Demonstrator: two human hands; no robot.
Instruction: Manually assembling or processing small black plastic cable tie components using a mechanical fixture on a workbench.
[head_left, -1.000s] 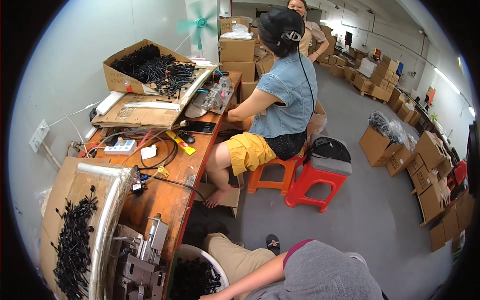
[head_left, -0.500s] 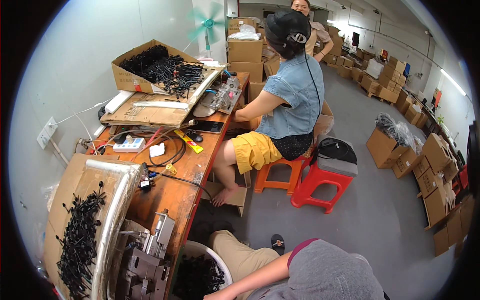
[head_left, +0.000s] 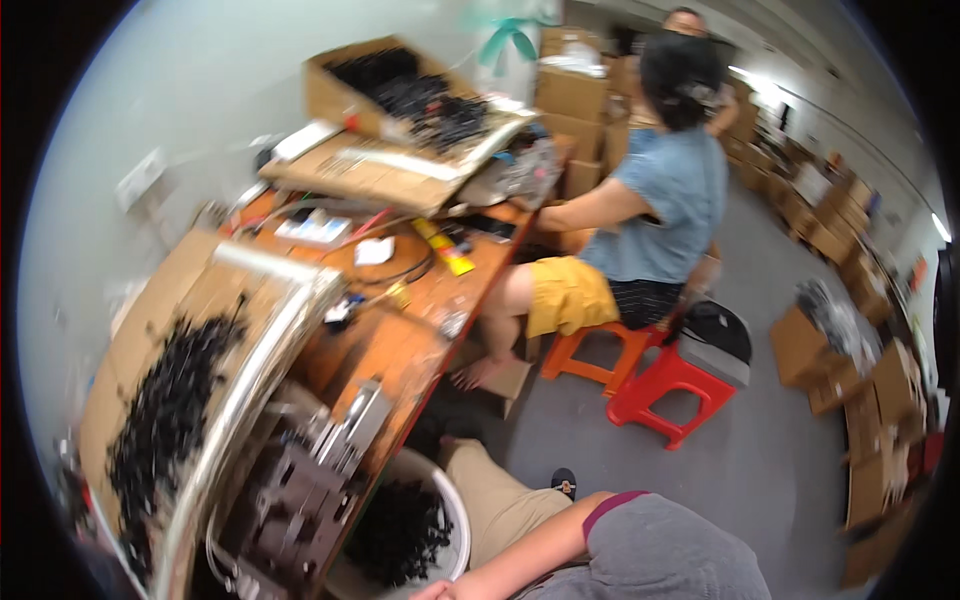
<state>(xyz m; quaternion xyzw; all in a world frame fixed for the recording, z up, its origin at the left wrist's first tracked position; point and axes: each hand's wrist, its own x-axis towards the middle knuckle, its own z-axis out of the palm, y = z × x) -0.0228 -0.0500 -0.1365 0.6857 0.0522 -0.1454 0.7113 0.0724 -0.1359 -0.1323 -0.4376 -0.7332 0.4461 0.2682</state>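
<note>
My right hand [head_left: 440,590] is at the lower edge of my view, just beside the white bucket [head_left: 461,515]; it is cut off and blurred, so I cannot tell if its fingers are apart or together, or if they hold something. My left hand is out of view. The black pieces [head_left: 400,535] nearest to me lie in a heap inside this bucket, which stands close against the wooden table [head_left: 375,350]. The table top is orange-brown and worn. At its near end there is a grey metal fixture [head_left: 300,500], and beside it a cardboard sheet [head_left: 190,270] carries one more dark pile [head_left: 175,410]. Farther along I see a white power strip [head_left: 313,230], a white paper [head_left: 374,250], a yellow packet [head_left: 442,247] and, on flat cardboard, an open box [head_left: 325,95] full of dark parts. A co-worker [head_left: 665,215] in a blue top sits at the far part of the table on an orange stool [head_left: 590,355], with a red stool [head_left: 645,405] beside it. The floor [head_left: 700,490] is grey, and many cartons [head_left: 800,345] stand along the right side of the room.
</note>
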